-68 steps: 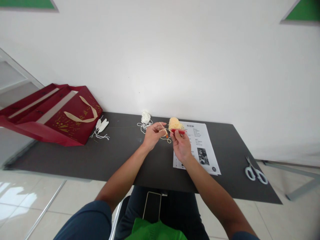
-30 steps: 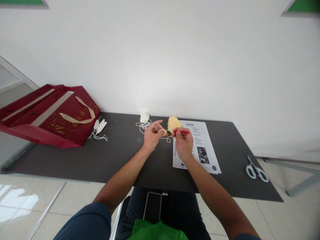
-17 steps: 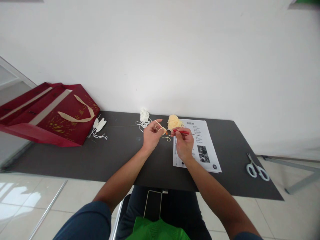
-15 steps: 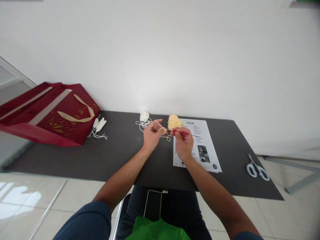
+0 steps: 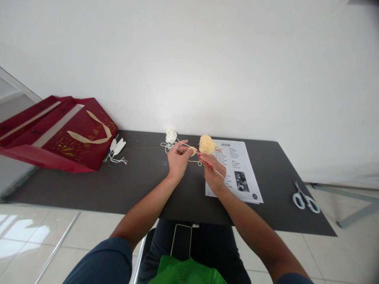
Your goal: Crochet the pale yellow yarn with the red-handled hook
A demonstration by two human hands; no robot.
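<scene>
Both forearms reach in over the near edge of the desk (image 5: 133, 189), slanting toward each other, so that the hands meet beyond the middle, nearer the far edge than the near one. The left hand (image 5: 177, 162) is turned with its back toward the left end of the desk, forefinger stretched out to the right and the thumb pressed in beneath it. That narrow pinch holds a small loop of pale yellow yarn (image 5: 193, 151), with a strand running up over the forefinger. The right hand (image 5: 213, 170) comes in palm down, wrist nearly in line with the forearm, its fingers closed around a red crochet hook (image 5: 209, 165). The front of the hook meets the yarn at the left fingertips, while its thin metal shaft slopes back over the hand toward the near edge. Whether either hand rests on the desk, I cannot tell.

Just beyond the right fingers sits a yellow ball of yarn (image 5: 206, 143), by the far edge and beside the top of some printed sheets (image 5: 247, 173), partly under the right hand. A white ball of yarn (image 5: 171, 135) lies along the far edge, behind the left hand. Scissors (image 5: 305, 200) lie near the right end, and a red bag (image 5: 79, 146) fills the far left corner.
</scene>
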